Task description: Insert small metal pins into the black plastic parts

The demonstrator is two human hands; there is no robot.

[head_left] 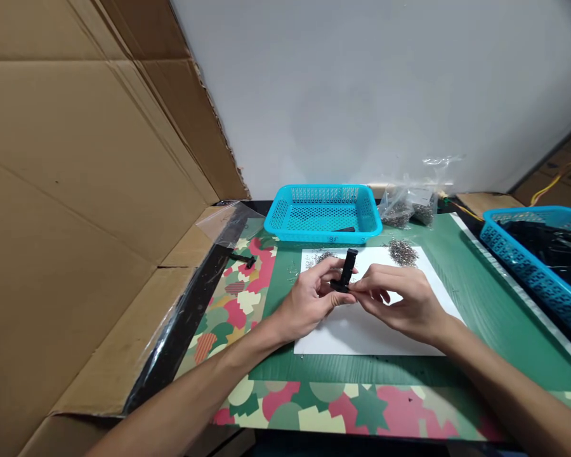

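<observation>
Over the white sheet (361, 333) in the middle of the desk (480, 304), both of the person's hands meet around a small black plastic part (346, 271). Her or his left hand (309, 298) pinches the lower end of that part between thumb and fingers, holding it upright just above the paper. From the other side the right hand (402, 301) has its fingertips pressed together at the base of the part, as if pinching something tiny against it; what sits between those fingertips is too small to tell. Two loose heaps of small metal pieces (402, 252) lie on the far edge of the sheet, one on each side of the part. Behind them stands a turquoise basket (323, 212) with only one dark piece showing on its floor, while a blue basket (533, 251) at the right holds many black parts. Judging from that, the work looks early: one part in hand, few finished, plenty left. A single black piece (245, 259) lies apart on the patterned mat (233, 304)
</observation>
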